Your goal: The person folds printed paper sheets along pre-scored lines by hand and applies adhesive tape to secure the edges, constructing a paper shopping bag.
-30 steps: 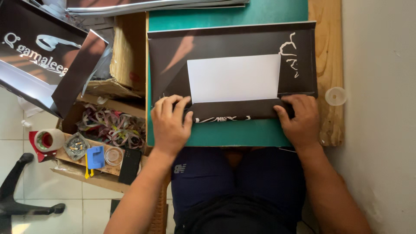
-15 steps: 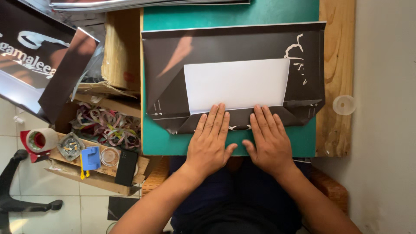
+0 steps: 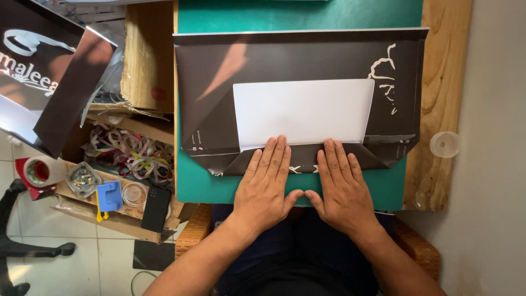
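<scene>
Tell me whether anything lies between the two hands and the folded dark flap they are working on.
Nothing visible does. The left hand and right hand lie flat, palms down, directly on the folded flap of the dark paper sheet, fingertips reaching the edge of the white card.

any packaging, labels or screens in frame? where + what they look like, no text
Flattened dark paper bag: on the green mat, brown-black with white markings at right; both hands press its lower fold.
White insert card: rectangle at the bag's centre.
Glossy dark bags: top left, white lettering and swirl mark.
Cardboard box: left of the mat, plain brown.
Black phone: lower left tray, screen dark.
</scene>
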